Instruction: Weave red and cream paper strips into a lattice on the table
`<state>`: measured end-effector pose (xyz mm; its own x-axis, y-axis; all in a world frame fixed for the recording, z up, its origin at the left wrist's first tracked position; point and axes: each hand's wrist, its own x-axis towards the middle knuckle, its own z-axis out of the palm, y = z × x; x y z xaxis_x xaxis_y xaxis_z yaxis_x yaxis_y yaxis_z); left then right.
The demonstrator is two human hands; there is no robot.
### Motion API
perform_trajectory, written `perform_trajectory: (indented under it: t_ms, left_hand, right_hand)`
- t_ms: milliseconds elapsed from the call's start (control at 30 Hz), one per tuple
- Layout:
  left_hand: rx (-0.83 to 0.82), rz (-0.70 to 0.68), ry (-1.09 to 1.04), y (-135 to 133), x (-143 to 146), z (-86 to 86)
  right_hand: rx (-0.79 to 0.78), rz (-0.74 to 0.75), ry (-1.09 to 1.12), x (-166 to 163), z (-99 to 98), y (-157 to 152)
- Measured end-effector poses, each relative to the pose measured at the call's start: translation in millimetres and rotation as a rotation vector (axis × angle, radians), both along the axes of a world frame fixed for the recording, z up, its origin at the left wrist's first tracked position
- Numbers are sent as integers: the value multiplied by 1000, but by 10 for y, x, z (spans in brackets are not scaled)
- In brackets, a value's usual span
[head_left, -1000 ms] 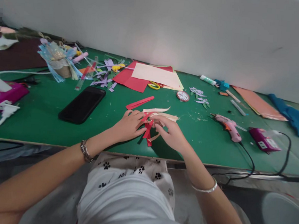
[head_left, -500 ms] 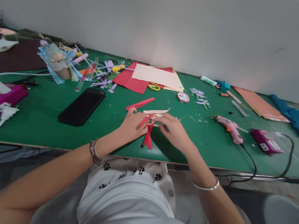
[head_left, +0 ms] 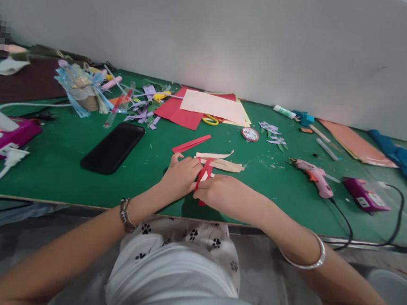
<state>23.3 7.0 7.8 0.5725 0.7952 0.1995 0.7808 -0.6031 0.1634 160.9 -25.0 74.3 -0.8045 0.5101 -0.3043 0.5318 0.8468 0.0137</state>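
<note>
Near the front of the green table, my left hand point(head_left: 183, 177) and my right hand point(head_left: 217, 191) meet over red paper strips point(head_left: 205, 169). Both hands are closed on these strips, which cross cream paper strips point(head_left: 225, 164) lying just beyond my fingers. One end of the red paper pokes out below the right fingers. How the strips join is partly hidden by my hands. A separate folded red strip point(head_left: 191, 144) rests on the table past my left hand.
A black phone point(head_left: 113, 147) lies to the left. Sheets of red and cream paper point(head_left: 214, 106), yellow-handled scissors point(head_left: 210, 120) and a tape roll point(head_left: 250, 134) sit farther back. On the right are a pink glue gun point(head_left: 313, 176), its cord and a purple power strip point(head_left: 365, 194).
My right hand has come down and left onto the lower part of the red strips, uncovering the cream strips. My left hand has stayed nearly in place.
</note>
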Motion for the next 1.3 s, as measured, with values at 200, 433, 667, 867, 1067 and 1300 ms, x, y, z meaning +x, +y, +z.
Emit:
perform_trajectory:
  t_ms: [200,433,667,867,1067,1300]
  left_hand:
    - [3,0,-42,6,-7,-39]
    - [74,-9,-58,-19,-12,-55]
    - [57,10,12,12,-5,-43]
    - [59,32,12,50,13,-13]
    - [84,41,-46,88,63,-6]
    - [92,73,-38,113,117,16]
  right_hand:
    - [-19,-46,-169,-106,-30,-73]
    - [-69,-197,-194,76,159,-197]
    - [-76,-49,-148,-27,78,-261]
    - [-49,-91,-130,19,46,-253]
    - [-72,-130,-89,123,52,-289]
    - [-30,-133,-85,141,8,-289]
